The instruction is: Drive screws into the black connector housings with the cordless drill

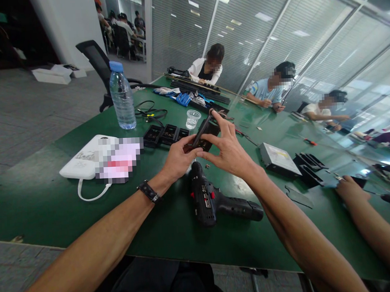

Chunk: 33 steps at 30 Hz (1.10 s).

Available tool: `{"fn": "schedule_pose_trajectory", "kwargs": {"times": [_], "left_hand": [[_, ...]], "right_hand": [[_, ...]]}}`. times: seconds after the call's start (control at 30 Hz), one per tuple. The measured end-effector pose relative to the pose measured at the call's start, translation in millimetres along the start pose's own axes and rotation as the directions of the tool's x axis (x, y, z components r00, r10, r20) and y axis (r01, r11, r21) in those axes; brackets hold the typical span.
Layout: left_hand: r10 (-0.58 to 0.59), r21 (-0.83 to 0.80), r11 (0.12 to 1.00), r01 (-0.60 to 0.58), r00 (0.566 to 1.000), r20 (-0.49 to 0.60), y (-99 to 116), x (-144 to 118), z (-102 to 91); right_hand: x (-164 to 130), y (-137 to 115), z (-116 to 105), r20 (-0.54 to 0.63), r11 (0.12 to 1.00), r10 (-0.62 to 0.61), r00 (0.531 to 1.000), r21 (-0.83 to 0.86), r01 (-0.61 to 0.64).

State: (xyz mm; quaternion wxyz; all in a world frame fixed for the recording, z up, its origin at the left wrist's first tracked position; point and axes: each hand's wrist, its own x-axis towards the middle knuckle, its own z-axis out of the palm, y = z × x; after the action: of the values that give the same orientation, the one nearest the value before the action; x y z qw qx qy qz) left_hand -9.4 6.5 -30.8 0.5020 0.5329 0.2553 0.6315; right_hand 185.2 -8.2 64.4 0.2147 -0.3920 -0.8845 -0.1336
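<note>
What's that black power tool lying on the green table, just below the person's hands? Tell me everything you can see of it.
The cordless drill looks like black plastic with a red and white label on its body. It lies on its side on the green table, nose pointing away from the person, grip stretching right. Neither the left hand nor the right hand touches it; both are above it.

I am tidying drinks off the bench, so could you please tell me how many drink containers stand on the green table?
2: a clear plastic water bottle with a blue cap at the far left, and a small clear plastic cup beyond the hands.
</note>
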Motion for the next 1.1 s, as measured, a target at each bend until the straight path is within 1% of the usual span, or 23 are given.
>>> {"fn": "schedule_pose_trajectory", "kwargs": {"times": [0.1, 0.17, 0.27, 0.37, 0.47, 0.57, 0.63, 0.7, 0.8, 0.97, 1.1], "left_hand": [[-0.065, -0.017, 0.998, 0.064, 0.998, -0.007, 4.1, -3.0, 6.0], [-0.079, -0.042, 0.996, 0.079, 0.997, -0.010, 6.2, -4.8, 10.5], [-0.063, -0.078, 0.995, 0.062, 0.998, -0.018, 8.5, -6.1, 14.4], [-0.056, -0.117, 0.992, 0.054, 0.998, -0.018, 10.6, -5.9, 14.3], [-0.104, -0.242, 0.965, 0.098, 0.994, -0.014, 12.1, -4.6, 13.1], [-0.190, -0.412, 0.897, 0.161, 0.981, -0.030, 12.5, -2.3, 12.3], [-0.228, -0.466, 0.867, 0.179, 0.972, -0.051, 12.1, -0.6, 11.7], [-0.244, -0.464, 0.867, 0.179, 0.966, -0.084, 11.8, 0.5, 11.1], [-0.252, -0.443, 0.879, 0.174, 0.960, -0.123, 12.1, 0.8, 11.0], [-0.237, -0.440, 0.884, 0.161, 0.963, -0.124, 12.4, 0.8, 13.1], [-0.248, -0.425, 0.890, 0.166, 0.958, -0.145, 10.5, 1.4, 13.3]], "right_hand": [[-1.9, -1.9, -5.9, 0.038, 0.999, 0.029, 0.999, -0.046, -0.027], [-2.7, -6.3, -6.9, 0.032, 0.995, 0.057, 0.998, -0.080, -0.054], [-3.8, -13.8, -3.1, -0.010, 0.991, 0.093, 0.996, -0.092, -0.094], [-4.2, -15.6, 2.0, -0.072, 0.989, 0.131, 0.989, -0.064, -0.136], [-3.4, -9.4, 3.2, -0.128, 0.988, 0.150, 0.980, -0.023, -0.154], [-2.2, -2.0, 1.8, -0.178, 0.989, 0.142, 0.974, -0.012, -0.147], [-2.0, -0.1, 2.0, -0.199, 0.991, 0.128, 0.972, -0.009, -0.132], [-2.4, -0.9, 4.1, -0.205, 0.991, 0.129, 0.970, 0.006, -0.130], [-3.6, -2.8, 9.3, -0.202, 0.986, 0.167, 0.965, 0.051, -0.160], [-3.7, -1.2, 13.2, -0.196, 0.972, 0.214, 0.957, 0.136, -0.189], [-2.6, -4.0, 11.9, -0.203, 0.978, 0.196, 0.959, 0.110, -0.177]]}}
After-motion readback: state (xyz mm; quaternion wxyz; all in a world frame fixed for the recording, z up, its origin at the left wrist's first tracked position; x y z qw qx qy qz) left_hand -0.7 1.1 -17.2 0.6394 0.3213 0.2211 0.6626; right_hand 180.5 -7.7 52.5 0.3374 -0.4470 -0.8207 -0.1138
